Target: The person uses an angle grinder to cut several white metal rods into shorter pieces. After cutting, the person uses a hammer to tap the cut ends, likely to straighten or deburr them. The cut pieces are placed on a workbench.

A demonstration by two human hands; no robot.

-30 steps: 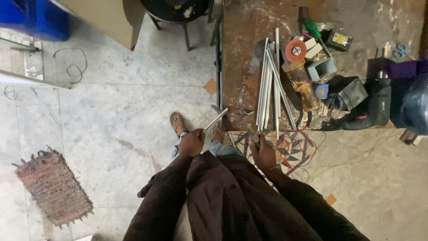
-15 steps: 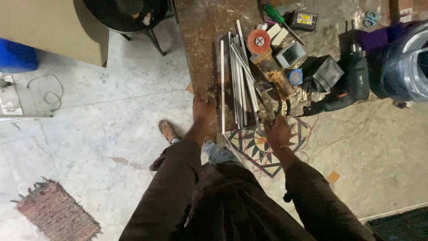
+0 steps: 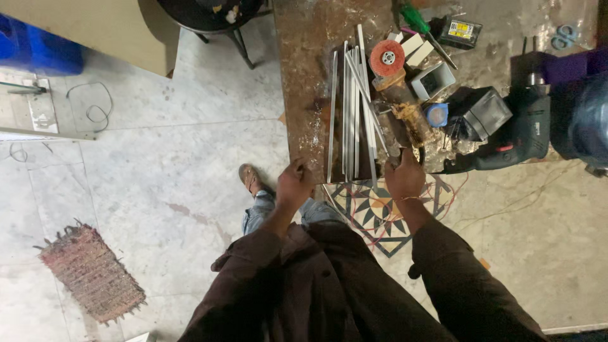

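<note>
Figure: head view down onto a rusty, stained table (image 3: 304, 76) and the floor in front of it. A bundle of long pale metal strips (image 3: 352, 114) is shown lying lengthwise on the table, its near ends at the table's near edge. One strip (image 3: 332, 114) lies just apart from the rest, on the side toward the table's left edge.

Change from the earlier views: a second ago a single strip was held by the left hand above the floor, clear of the table; half a second ago both hands had been brought up to the near ends of the bundle. Now that strip is no longer held in the air, and both hands are seen at the near edge. It may be judged that the strip has been laid down with the others, and that the ends are being squared up.

The left hand (image 3: 295, 183) is placed at the near edge, just beside the near end of the separate strip; its fingers are curled, but whether anything is gripped cannot be told. The right hand (image 3: 404, 177) is set against the near ends on the bundle's right side; its fingers are folded under and hidden, so their hold cannot be told either.

Beyond the bundle, toward the far right corner, an orange abrasive disc (image 3: 387, 57), a green-handled screwdriver (image 3: 418, 22) and a dark power drill (image 3: 516, 136) are seen. A woven mat (image 3: 92, 272) lies on the floor.
</note>
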